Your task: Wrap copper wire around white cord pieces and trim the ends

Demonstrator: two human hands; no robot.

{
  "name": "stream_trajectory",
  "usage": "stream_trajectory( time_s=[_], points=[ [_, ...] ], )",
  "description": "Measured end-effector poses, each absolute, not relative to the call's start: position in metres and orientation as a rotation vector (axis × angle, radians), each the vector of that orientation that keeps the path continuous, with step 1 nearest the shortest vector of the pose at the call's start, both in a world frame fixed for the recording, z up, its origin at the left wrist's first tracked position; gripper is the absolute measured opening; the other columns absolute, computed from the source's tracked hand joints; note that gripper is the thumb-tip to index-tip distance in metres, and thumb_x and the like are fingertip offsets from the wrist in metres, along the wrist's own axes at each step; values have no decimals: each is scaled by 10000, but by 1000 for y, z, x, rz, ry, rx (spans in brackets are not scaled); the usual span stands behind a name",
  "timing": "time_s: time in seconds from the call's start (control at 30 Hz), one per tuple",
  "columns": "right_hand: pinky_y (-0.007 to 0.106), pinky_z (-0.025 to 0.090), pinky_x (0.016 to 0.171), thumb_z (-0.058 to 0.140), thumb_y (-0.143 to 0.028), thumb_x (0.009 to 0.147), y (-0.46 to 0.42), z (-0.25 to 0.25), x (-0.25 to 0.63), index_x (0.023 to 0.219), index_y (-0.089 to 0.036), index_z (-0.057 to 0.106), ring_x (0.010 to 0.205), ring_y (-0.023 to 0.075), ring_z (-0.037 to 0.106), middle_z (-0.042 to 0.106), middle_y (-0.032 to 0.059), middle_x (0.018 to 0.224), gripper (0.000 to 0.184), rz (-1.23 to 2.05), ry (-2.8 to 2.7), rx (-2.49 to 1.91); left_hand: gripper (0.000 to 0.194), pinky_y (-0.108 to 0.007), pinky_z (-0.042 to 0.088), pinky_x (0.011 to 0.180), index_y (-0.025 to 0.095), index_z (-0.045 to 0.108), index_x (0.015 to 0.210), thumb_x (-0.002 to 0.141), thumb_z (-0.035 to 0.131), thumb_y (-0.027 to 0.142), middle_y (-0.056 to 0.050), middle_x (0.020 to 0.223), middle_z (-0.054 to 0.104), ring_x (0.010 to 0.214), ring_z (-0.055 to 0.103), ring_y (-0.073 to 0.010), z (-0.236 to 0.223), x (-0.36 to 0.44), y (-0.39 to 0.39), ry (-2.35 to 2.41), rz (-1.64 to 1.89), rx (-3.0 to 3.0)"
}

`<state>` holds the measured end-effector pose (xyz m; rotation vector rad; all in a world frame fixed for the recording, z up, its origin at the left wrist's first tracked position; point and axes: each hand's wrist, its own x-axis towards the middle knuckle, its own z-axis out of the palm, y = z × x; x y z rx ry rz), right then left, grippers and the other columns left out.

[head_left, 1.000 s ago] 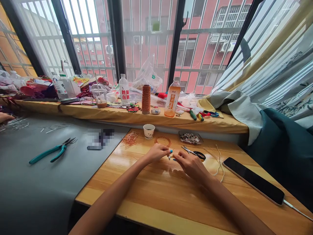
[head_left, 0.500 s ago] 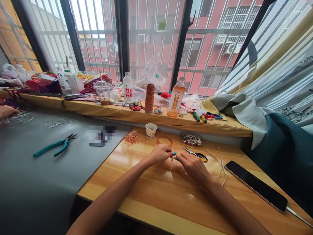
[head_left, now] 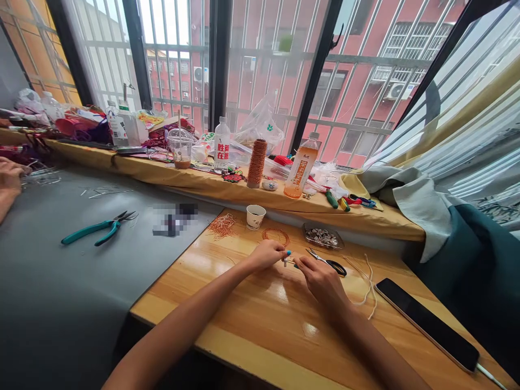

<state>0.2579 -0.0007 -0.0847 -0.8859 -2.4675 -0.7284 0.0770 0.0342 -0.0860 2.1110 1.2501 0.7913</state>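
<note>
Fingers pinched, my left hand holds a small whitish bead-like piece above the wooden table. My right hand is closed just to the right of it. From its fingertips a thin rod points left to the small piece; whether its tip is inside the piece I cannot tell. A coil of orange cord lies behind my left hand. Scissors with black handles rest behind my right hand. A clear tray of small pale pieces stands farther back.
A paper cup and orange cord scraps are behind left. Right of my hand lie white cords and a phone. Teal pliers lie on the grey surface; another person's hand is at far left. Bottles line the ledge.
My hands have drawn slightly apart, so more of the thin rod shows between them. The view has shifted a little. The other person's hand reaches farther into view.
</note>
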Motion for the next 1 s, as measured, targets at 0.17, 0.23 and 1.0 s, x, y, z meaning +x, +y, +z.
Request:
stream_trajectory(
  time_s=[0.17, 0.23, 1.0],
  points=[
    [268, 338, 698, 370, -16, 761, -5, -83, 250, 921, -162, 574, 785, 182, 530, 620, 38, 827, 297, -710, -2441, -953, 302, -183, 253, 495, 136, 613, 640, 761, 429, 342, 24, 554, 482, 547, 404, -79, -89, 78, 35, 1239, 770, 2183],
    [263, 334, 684, 370, -31, 775, -4, -82, 249, 899, -168, 579, 761, 177, 527, 619, 37, 805, 279, -691, -2456, -944, 300, -186, 254, 505, 142, 606, 620, 761, 437, 346, 18, 588, 495, 557, 404, -78, -90, 79, 35, 1252, 774, 2265],
    [220, 122, 415, 514, -337, 663, 0, -56, 256, 511, -162, 432, 425, 54, 199, 301, -61, 465, 246, 1566, -2057, -1293, 221, -241, 344, 632, 172, 545, 774, 828, 332, 193, -38, 797, 548, 665, 501, -110, -82, 79, 11, 973, 790, 3190]
  ],
)
